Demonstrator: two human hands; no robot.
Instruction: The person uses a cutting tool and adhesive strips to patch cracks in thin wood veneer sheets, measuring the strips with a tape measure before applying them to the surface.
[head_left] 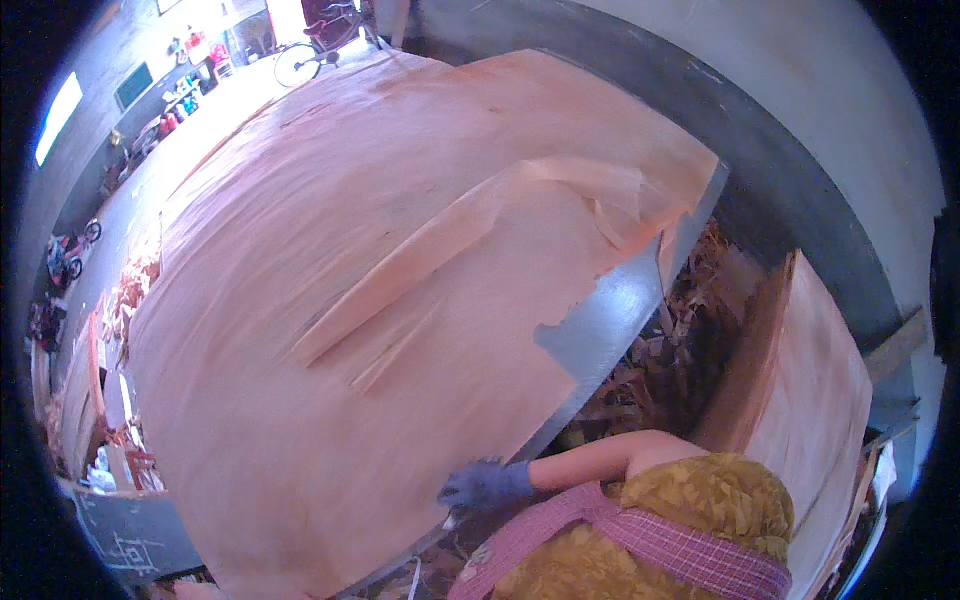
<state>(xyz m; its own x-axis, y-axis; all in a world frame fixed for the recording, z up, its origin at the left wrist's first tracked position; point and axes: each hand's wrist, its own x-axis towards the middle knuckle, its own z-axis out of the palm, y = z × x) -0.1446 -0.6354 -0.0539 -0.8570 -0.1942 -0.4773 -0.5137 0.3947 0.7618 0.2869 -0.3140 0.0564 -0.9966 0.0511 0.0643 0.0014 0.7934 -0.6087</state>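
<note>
A very large sheet of thin, pinkish wood veneer (300, 330) covers a grey table (600, 330). A narrower loose veneer strip (430, 260) lies diagonally across it, and the sheet's right edge is torn and ragged. At the lower right a person in a yellow patterned top with pink checked straps (650, 530) bends toward the table. That person's purple-gloved hand (485, 485) rests on the veneer's near edge. Neither of my own hands shows in this view.
Veneer scraps (650, 360) are piled below the table's right edge. A stack of veneer sheets (810, 390) stands at the right by a dark-and-white wall. More scraps and clutter lie along the left, with a bicycle (310, 55) at the far end.
</note>
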